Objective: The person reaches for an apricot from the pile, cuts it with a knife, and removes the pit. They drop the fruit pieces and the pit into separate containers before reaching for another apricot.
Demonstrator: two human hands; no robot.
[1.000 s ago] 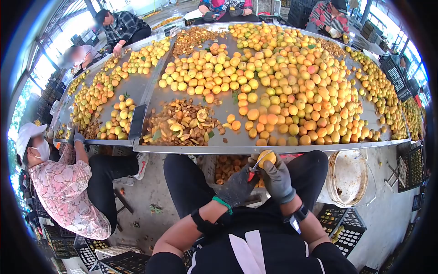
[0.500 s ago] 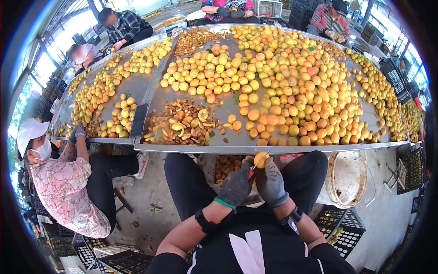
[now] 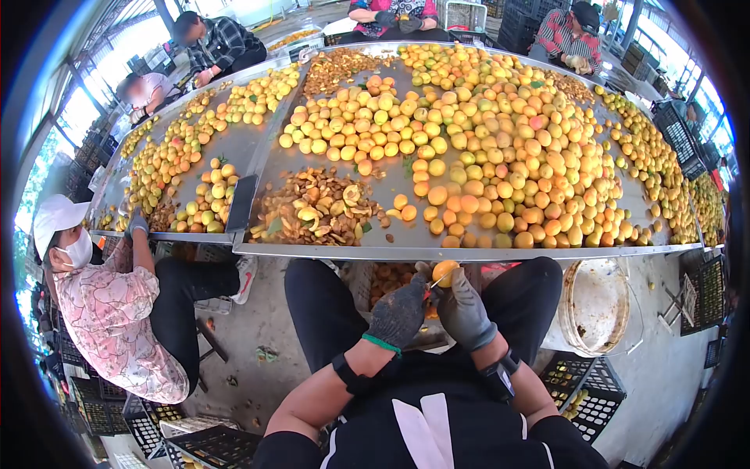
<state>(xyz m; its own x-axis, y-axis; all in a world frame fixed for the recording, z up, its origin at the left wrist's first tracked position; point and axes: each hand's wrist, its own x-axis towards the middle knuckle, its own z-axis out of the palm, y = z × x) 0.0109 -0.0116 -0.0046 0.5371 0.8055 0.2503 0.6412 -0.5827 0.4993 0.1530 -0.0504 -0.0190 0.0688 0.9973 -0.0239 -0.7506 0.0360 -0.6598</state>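
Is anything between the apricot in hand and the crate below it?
Nothing visible does. The apricot, held in the right hand with the knife in the left hand against it, hangs over the crate between the knees.

Since second ago right hand (image 3: pixel 462 313) draws in toward left hand (image 3: pixel 397 311); gap between them closes. Held apricot (image 3: pixel 445 271) shows less above right fingers. Long blade of knife (image 3: pixel 434 284), earlier slanting up across fruit, now mostly buried between hands; only short bit visible just below fruit.
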